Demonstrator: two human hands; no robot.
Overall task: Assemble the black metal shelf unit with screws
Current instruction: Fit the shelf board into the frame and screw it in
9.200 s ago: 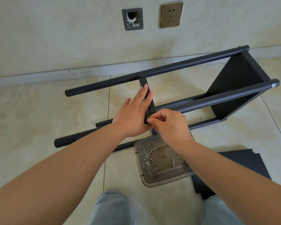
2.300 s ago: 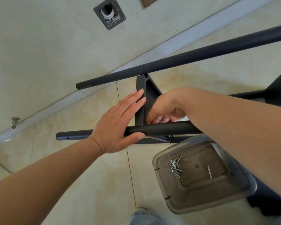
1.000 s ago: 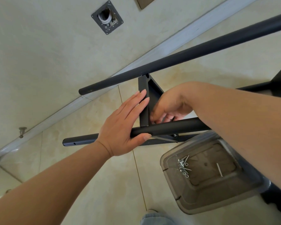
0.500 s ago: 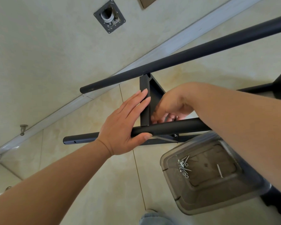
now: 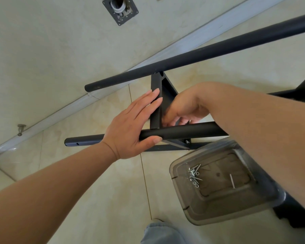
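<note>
Left hand: our left hand (image 5: 130, 127) lies flat, fingers straight along the edge of the shelf panel (image 5: 155, 101), thumb hooked under the near pole (image 5: 183, 132); bracing, not clasping.
Right hand: our right hand (image 5: 181, 110) reaches in behind the panel, fingers curled at the joint just above the near pole; whether they pinch a screw we cannot tell, the tips are hidden.
Shelf unit: lying on its side on the floor tiles (image 5: 113, 191), far pole (image 5: 201, 55) and near pole joined by the panel between them.
Change: over the last second almost nothing moved; both hands sit at the same joint, only the view drifted a little. Nine seconds back the right hand worked from the front, now from behind.
Meaning: we judge one corner fastening is underway, slow finger work, not finished.
Screws: spare screws (image 5: 194, 175) in the clear tray (image 5: 253, 206), just beside the frame, near our right forearm.
Risk: panel could slip off alignment if the left hand lets go.
</note>
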